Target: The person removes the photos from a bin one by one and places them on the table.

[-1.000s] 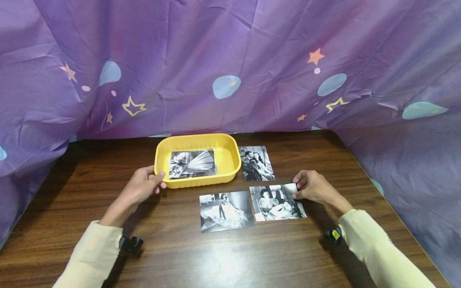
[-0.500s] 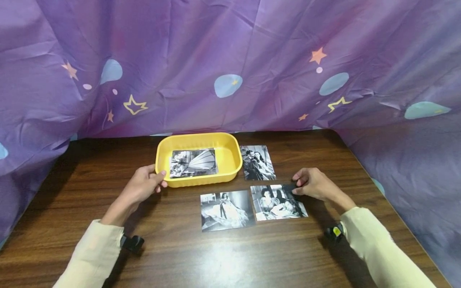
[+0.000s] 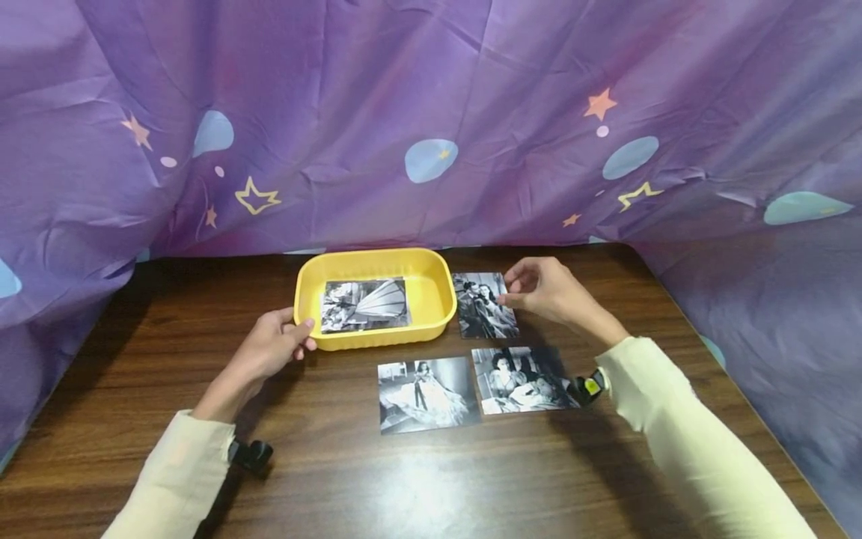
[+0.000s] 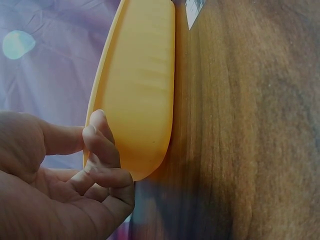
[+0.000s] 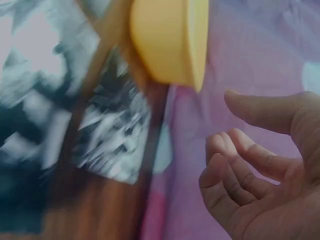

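My left hand (image 3: 269,346) pinches the near left corner of a yellow plastic tray (image 3: 384,340), thumb over the rim and fingers against the outside wall, as the left wrist view shows. In the tray lies a black-and-white photo (image 3: 369,305) with a wide pale skirt. Beside the tray's right end is a photo of a couple (image 3: 480,308). My right hand (image 3: 555,292) hovers at its right edge; the right wrist view has thumb and curved fingers apart, nothing between them. Two more photos lie nearer me: a woman in a gown (image 3: 427,397) and a bedside scene (image 3: 515,382).
The brown wood-grain table (image 3: 323,471) runs back to a purple curtain (image 3: 350,150) with stars and blobs. A black wrist camera (image 3: 586,387) on the right cuff overlaps the bedside photo's corner in the head view.
My right hand has left the corner of the bedside photo and moved away from me and leftward to the couple photo. That bedside photo stays on the table. My left hand keeps its hold on the tray.
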### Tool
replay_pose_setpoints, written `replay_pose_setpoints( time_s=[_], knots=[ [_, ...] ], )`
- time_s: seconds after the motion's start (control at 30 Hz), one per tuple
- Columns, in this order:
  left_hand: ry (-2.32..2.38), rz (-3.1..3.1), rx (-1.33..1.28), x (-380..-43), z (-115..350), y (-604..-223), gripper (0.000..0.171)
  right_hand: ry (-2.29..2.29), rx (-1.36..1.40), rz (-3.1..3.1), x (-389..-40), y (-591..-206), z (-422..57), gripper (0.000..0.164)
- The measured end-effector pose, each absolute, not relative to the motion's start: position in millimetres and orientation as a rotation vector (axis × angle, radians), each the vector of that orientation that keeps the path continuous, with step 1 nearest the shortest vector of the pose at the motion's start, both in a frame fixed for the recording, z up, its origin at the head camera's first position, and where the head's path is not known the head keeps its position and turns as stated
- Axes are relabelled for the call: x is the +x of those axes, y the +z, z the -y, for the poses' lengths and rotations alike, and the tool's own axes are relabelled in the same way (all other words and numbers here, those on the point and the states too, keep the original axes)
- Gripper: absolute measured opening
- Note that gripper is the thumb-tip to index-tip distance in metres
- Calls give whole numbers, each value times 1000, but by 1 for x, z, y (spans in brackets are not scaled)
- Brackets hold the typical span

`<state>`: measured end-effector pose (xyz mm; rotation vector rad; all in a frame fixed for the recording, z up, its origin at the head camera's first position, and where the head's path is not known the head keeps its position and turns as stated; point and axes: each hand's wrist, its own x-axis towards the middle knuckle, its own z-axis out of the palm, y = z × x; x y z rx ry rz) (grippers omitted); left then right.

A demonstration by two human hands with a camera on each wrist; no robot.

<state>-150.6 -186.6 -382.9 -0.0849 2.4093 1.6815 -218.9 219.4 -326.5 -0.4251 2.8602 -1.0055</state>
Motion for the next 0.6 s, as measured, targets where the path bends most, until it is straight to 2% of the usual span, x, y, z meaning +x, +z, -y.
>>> replay_pose_setpoints(
  time_s=[0.23,0.6],
  knots=[
    [1682,-2403,-102,-151,186,-382,44,-910,-524,-2893,-240,-312,-167,33],
    [1692,-2395,-92,-151,186,-382,42,-763,-678,-2878,-267,-322,-106,44]
  ],
)
